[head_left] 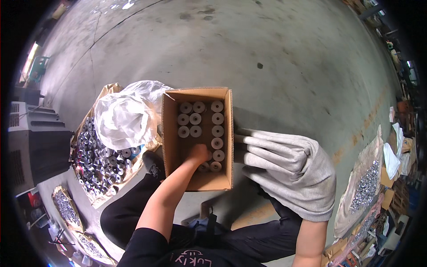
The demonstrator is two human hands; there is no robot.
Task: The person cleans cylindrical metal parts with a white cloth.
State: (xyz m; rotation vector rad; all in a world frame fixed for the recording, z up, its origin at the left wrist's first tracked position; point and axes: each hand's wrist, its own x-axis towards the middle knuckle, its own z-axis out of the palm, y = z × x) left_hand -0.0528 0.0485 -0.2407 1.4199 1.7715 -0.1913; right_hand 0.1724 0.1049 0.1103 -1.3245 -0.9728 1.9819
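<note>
An open cardboard box (227, 133) stands upright between my legs. Rows of round silver metal pieces with centre holes (217, 119) stand on its bottom, along the right side and in the far left part. My left hand (200, 153) reaches down inside, its fingers curled closed against a round metal piece at the near end of the rows; the fingertips are partly hidden. A light grey cloth (293, 164) covers my right hand and part of that forearm, right of the box. Whether the right hand grips anything underneath is hidden.
Left of the box, a spread sack (100, 200) bears a heap of similar metal pieces (100, 160), partly under a white plastic bag (122, 118). A grey machine (38, 147) stands farther left. Sacks of small metal parts (367, 187) lie at the right. My shoe (153, 164) touches the heap's side.
</note>
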